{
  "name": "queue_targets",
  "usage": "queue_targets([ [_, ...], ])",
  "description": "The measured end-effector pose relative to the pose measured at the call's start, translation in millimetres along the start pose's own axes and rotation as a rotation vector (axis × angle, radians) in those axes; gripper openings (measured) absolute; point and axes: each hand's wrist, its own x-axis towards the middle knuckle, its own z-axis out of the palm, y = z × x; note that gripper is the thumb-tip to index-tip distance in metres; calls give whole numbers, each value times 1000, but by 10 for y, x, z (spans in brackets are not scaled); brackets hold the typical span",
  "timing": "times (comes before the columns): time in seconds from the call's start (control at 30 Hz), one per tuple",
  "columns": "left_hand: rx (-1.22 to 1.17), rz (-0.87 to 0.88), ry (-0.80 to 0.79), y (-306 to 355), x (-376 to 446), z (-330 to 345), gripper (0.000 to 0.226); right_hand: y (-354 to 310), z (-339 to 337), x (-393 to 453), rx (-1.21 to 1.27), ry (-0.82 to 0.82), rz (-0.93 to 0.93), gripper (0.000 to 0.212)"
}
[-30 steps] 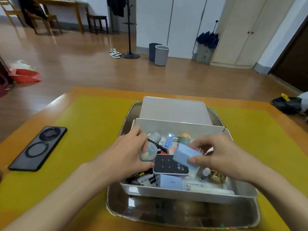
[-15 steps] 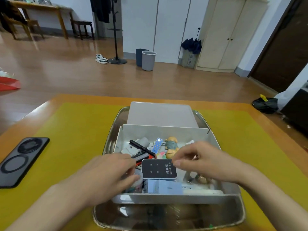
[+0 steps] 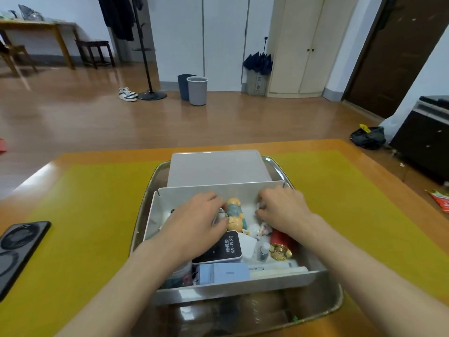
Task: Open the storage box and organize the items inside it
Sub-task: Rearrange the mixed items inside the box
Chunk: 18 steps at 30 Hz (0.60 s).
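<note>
Head view: worktop (image 3: 364,152) carries a yellow mat (image 3: 92,203); on the mat sits a metal tray (image 3: 332,305). In the tray stands the white storage box (image 3: 155,210), open, its lid (image 3: 218,167) lying flat in the tray just behind it. Black phone (image 3: 17,249) lies on the mat at the left edge, well apart from the tray. Both hands are inside the box at its far end. Left hand (image 3: 196,222): fingers curled down over small items beside a figurine (image 3: 234,214); what they grip is hidden, cannot tell. Right hand (image 3: 281,206): fingers curled, pinching a small white item (image 3: 261,205) near the far right corner. Nearer in the box: black Wi-Fi device (image 3: 223,248), light blue carton (image 3: 223,273), red-and-gold object (image 3: 280,244), small bottle (image 3: 263,251).
</note>
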Motion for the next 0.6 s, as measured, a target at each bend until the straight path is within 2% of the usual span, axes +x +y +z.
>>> queue_targets([
  [0.13,-31,24,-17,129,181,110,23,17,54,7,-29,-56,2,32],
  [0.23,-48,37,-16,231,281,180,23,71,-45,8,128,-24,30,30],
  [0.37,-55,41,-54,258,363,281,23,243,-392,14,740,103,160,15],
  [0.47,-32,42,-112,248,399,377,26,346,-611,-51,1209,65,209,12],
  [0.53,13,83,-161,275,420,454,31,426,-663,-145,1364,-30,243,17],
  [0.6,59,121,-224,323,418,530,38,505,-647,-237,1391,-99,262,19],
])
